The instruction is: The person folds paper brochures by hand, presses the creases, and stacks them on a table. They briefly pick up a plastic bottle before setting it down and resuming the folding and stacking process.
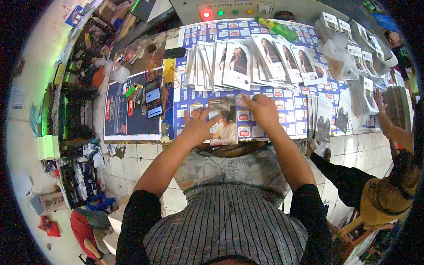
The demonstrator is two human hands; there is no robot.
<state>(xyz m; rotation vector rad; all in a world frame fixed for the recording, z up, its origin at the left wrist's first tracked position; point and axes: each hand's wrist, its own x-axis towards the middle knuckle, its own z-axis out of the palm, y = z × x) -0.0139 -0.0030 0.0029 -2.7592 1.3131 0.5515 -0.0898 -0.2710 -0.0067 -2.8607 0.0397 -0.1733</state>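
A printed leaflet with a photo of a person in a pale top lies at the near edge of the table. My left hand rests over its left side, fingers spread and fingertips on the paper. At the leaflet's upper right is my right hand, its fingers bent but apart, close over the blue-and-white printed sheet covering the table. Just beyond both hands, fanned piles of white leaflets with a long-haired figure lie across the sheet, more of them to the right.
A phone and small items lie at the left on a dark printed sheet. A green bottle lies at the back, below a panel with lights. Stacked leaflets and a plastic bag stand right, near another person.
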